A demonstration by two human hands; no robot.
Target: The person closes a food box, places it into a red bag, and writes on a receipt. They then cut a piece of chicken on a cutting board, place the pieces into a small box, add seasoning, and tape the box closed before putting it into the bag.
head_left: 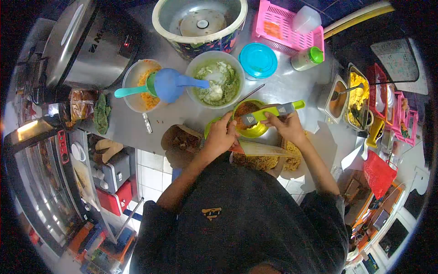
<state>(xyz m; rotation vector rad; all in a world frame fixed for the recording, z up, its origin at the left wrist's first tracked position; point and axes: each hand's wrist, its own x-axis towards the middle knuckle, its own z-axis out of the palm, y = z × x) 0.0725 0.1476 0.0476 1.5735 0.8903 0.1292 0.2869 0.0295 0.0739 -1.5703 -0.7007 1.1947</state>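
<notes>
My right hand (286,128) is closed around a lime-green and grey adjustable measuring spoon (273,113), held level across the top of a lime-green bowl (250,133). Reddish-brown seasoning powder (246,108) lies in that bowl, partly hidden by the spoon. At the bowl's left rim, my left hand (221,137) has its fingers bunched and seems to grip the edge. Another lime-green piece (210,127), perhaps a lid, shows beside this hand. Just below both hands are noodles (256,161) in open paper boxes, partly covered by a yellowish sheet or flap (267,149).
Behind my hands stand a bowl of green mixture (237,93), a bowl of orange shreds (132,82) under blue and teal scoops, a blue-lidded tub (258,60) and a large open pot (159,23). A pink basket (292,40) and metal food pans (335,98) are farther right.
</notes>
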